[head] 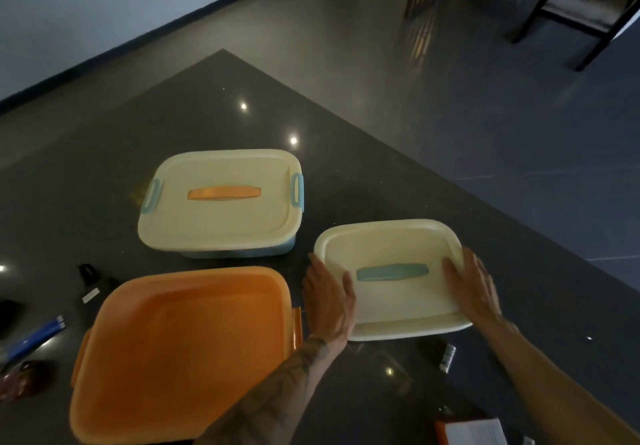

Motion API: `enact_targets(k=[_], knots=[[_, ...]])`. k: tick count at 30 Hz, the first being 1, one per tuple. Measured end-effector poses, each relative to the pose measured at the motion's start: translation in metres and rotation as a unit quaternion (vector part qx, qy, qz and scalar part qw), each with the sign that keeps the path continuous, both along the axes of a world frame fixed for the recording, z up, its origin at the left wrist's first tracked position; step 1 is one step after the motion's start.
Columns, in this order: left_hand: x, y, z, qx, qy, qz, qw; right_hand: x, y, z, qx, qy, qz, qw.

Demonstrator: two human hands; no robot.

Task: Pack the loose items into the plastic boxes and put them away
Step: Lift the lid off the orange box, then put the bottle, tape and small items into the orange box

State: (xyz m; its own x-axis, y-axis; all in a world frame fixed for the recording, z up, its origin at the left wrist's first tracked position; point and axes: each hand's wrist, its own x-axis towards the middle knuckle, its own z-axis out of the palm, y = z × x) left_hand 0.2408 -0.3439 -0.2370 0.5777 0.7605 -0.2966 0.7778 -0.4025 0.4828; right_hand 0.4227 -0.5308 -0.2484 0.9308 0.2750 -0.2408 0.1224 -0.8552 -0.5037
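Note:
A cream lid with a blue handle [391,292] lies on the dark table, tilted slightly. My left hand [329,302] holds its left edge and my right hand [474,288] holds its right edge, fingers lying on the lid's top. An open orange box [183,351] with nothing in it stands at the near left. Behind it a blue box closed with a cream lid and an orange handle [221,202] stands with its blue side clips down.
Loose items lie on the table: a blue lighter-like item [34,337], a black tag-like object [91,285], a dark red packet [20,380], a small dark tube [441,352], and an orange and white booklet [471,432]. The table's far edge [450,181] runs diagonally; chairs stand beyond.

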Motion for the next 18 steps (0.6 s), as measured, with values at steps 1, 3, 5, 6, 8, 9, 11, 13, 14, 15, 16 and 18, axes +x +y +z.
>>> enact_targets(k=[1, 3, 5, 6, 8, 9, 11, 13, 14, 15, 16, 18], knots=[[0.0, 0.0, -0.005, 0.024, 0.023, 0.008, 0.999, -0.001, 0.005, -0.004, -0.002, -0.001, 0.002, 1.0], [0.002, -0.001, -0.014, 0.037, 0.055, 0.014, 0.998, -0.002, 0.014, -0.011, 0.001, -0.01, 0.0, 1.0], [0.002, -0.001, -0.018, 0.016, 0.07, 0.013, 0.997, -0.002, 0.017, -0.012, -0.009, -0.006, -0.007, 1.0], [0.002, 0.0, -0.017, 0.007, 0.076, 0.006, 0.997, -0.004, 0.018, -0.009, -0.014, 0.0, -0.009, 1.0], [-0.001, 0.001, -0.011, -0.011, 0.076, -0.001, 0.997, -0.011, 0.021, -0.001, -0.012, -0.008, -0.01, 1.0], [-0.003, 0.001, -0.004, -0.014, 0.065, -0.008, 0.998, -0.018, 0.025, 0.004, -0.005, -0.023, -0.002, 1.0], [-0.009, 0.001, 0.014, -0.008, 0.016, -0.032, 0.999, -0.036, 0.034, 0.015, -0.001, -0.057, 0.028, 0.998], [-0.019, -0.002, 0.035, -0.012, -0.058, -0.082, 0.995, -0.062, 0.056, 0.029, 0.023, -0.091, 0.062, 0.994], [-0.027, -0.003, 0.047, -0.009, -0.1, -0.105, 0.989, -0.08, 0.064, 0.036, 0.047, -0.089, 0.067, 0.993], [-0.044, 0.005, 0.059, 0.014, -0.14, -0.116, 0.983, -0.103, 0.092, 0.046, 0.075, -0.094, 0.071, 0.99], [-0.06, 0.013, 0.071, 0.042, -0.174, -0.122, 0.976, -0.119, 0.114, 0.055, 0.086, -0.076, 0.074, 0.991], [-0.092, 0.033, 0.083, 0.089, -0.2, -0.121, 0.968, -0.154, 0.148, 0.066, 0.037, -0.006, 0.095, 0.995]])
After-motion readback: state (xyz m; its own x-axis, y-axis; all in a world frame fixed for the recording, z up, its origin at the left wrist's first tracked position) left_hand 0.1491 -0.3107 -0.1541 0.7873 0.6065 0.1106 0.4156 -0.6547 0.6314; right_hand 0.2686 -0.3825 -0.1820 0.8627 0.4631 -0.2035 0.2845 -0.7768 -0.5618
